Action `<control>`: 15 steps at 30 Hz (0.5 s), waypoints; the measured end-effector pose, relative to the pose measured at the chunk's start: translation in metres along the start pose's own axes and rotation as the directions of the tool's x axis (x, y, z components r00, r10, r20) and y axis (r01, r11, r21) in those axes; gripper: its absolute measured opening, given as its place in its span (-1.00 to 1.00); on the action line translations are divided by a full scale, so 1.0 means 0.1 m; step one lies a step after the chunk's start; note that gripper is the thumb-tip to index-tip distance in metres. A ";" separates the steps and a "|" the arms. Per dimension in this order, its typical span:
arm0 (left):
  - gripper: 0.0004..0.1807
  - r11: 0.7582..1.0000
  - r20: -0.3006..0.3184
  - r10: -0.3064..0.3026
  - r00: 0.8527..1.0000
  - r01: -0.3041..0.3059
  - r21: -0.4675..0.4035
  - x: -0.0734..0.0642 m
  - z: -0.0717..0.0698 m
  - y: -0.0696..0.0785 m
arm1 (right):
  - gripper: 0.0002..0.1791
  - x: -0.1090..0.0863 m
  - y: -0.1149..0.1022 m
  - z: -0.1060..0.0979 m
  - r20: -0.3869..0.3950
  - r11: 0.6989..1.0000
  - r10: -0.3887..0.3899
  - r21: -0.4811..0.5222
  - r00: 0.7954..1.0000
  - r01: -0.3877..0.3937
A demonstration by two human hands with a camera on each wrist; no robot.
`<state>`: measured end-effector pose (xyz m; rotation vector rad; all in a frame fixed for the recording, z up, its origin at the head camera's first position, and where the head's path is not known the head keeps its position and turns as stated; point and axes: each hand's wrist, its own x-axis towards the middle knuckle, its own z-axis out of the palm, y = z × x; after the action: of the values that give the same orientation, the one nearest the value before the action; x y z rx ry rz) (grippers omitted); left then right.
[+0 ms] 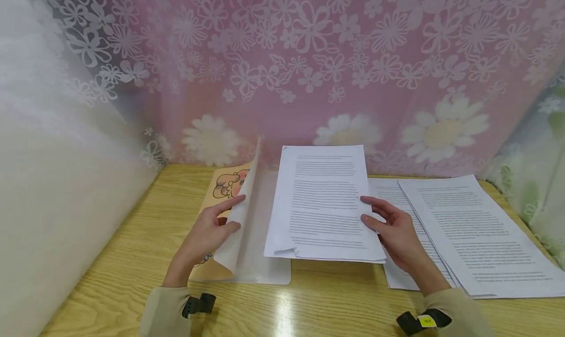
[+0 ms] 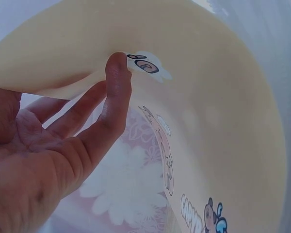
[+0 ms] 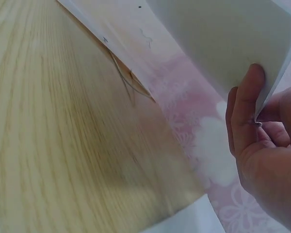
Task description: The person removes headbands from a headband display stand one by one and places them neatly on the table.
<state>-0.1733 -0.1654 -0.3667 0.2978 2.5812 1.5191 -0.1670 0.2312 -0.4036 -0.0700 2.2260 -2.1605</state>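
Note:
My left hand [image 1: 211, 233] grips the free edge of the cover of a file folder [image 1: 209, 256], which stands half lifted and curls over. Peach-coloured with cartoon animals on its outside, the cover shows a plain pale inner side. The folder's translucent back part [image 1: 269, 274] lies on the table. In my right hand [image 1: 399, 236] is the right edge of some printed sheets [image 1: 324, 199], thumb in front and fingers behind. These sheets are raised at a tilt and overlap the folder in the head view; their lower left corner is creased. The right wrist view shows their blank back [image 3: 233, 39].
More printed sheets [image 1: 476, 234] lie overlapping on the right of the wooden table [image 1: 128, 239]. A pink floral curtain [image 1: 282, 82] hangs behind the table's far edge, and pale sheeting [image 1: 57, 155] hangs at the left.

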 end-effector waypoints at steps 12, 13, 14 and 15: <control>-0.40 1.000 0.006 0.004 1.000 -0.004 -0.022 -0.01 0.00 0.02 | -0.41 0.10 0.04 0.21 -0.001 0.997 0.009 -0.079 1.000 -0.009; -0.40 1.000 0.007 0.006 1.000 -0.005 -0.023 -0.01 0.00 0.03 | -0.42 0.11 0.04 0.22 0.000 0.996 0.010 -0.085 1.000 -0.010; -0.41 1.000 0.009 0.005 1.000 -0.005 -0.024 -0.01 0.00 0.02 | -0.42 0.11 0.03 0.24 0.001 0.996 0.014 -0.091 1.000 -0.014; -0.41 1.000 0.010 0.004 1.000 -0.004 -0.021 -0.01 0.00 0.02 | -0.43 0.11 0.03 0.26 0.003 0.995 0.012 -0.100 1.000 -0.011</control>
<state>-0.1718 -0.1646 -0.3646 0.3082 2.5564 1.5415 -0.1766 0.2051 -0.4073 -0.0634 2.3255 -2.0412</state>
